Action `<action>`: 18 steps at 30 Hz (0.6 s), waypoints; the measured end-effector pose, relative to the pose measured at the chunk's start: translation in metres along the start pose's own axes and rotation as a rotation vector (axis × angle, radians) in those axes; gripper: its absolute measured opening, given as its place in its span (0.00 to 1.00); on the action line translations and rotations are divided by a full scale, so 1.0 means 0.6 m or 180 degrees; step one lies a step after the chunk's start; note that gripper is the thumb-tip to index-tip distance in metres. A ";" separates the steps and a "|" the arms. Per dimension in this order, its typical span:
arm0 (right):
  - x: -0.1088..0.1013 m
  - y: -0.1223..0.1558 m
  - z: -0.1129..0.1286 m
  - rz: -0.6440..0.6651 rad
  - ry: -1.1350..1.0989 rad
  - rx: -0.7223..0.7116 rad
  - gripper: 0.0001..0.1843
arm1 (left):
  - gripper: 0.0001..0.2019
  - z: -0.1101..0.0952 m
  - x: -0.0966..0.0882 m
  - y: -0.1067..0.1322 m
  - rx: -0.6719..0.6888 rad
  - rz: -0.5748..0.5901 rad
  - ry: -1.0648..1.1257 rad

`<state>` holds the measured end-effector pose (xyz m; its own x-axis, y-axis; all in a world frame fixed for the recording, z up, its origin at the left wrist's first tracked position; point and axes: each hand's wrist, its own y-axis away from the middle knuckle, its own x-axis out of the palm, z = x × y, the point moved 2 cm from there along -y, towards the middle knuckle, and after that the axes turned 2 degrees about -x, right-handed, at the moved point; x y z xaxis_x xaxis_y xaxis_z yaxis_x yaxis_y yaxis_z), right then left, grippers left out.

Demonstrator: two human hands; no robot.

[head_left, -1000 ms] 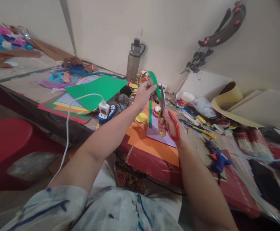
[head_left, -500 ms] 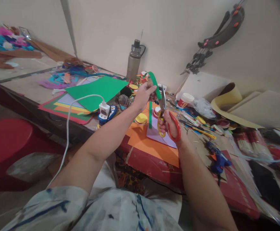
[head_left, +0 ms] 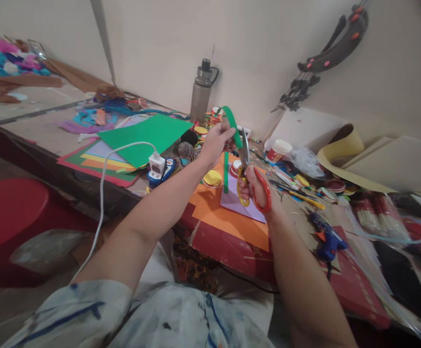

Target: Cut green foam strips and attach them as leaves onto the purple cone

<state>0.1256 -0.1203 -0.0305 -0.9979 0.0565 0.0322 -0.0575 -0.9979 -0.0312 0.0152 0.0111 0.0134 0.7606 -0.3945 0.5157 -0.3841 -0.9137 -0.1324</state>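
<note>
My left hand [head_left: 215, 141] pinches a curved green paper strip [head_left: 231, 121], held up over the cluttered table. A narrow piece of it [head_left: 226, 172] hangs straight down below the hand. My right hand [head_left: 254, 188] grips red and yellow scissors [head_left: 251, 180] by the handles, blades pointing up against the strip just right of my left fingers. Under both hands lie an orange sheet [head_left: 228, 215] and a lilac sheet [head_left: 237, 200].
A green sheet [head_left: 148, 135] tops a stack of coloured paper at left, beside a charger plug [head_left: 156, 163] with white cable. A grey water bottle [head_left: 200, 92] stands by the wall. A blue glue gun [head_left: 327, 238], pens, a white cup [head_left: 277, 150] and paper rolls crowd the right.
Hardly anything differs: the scissor blades have shifted slightly along the green strip while both hands keep their hold.
</note>
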 end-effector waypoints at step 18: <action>0.014 0.008 0.020 -0.0239 0.0284 -0.0108 0.42 | 0.14 -0.001 0.000 0.001 0.0047 0.0007 -0.0060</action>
<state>0.1172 -0.1251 -0.0186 -0.9894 0.1353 -0.0535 -0.1317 -0.9891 -0.0658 0.0143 0.0106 0.0139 0.7695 -0.3981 0.4995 -0.3781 -0.9142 -0.1460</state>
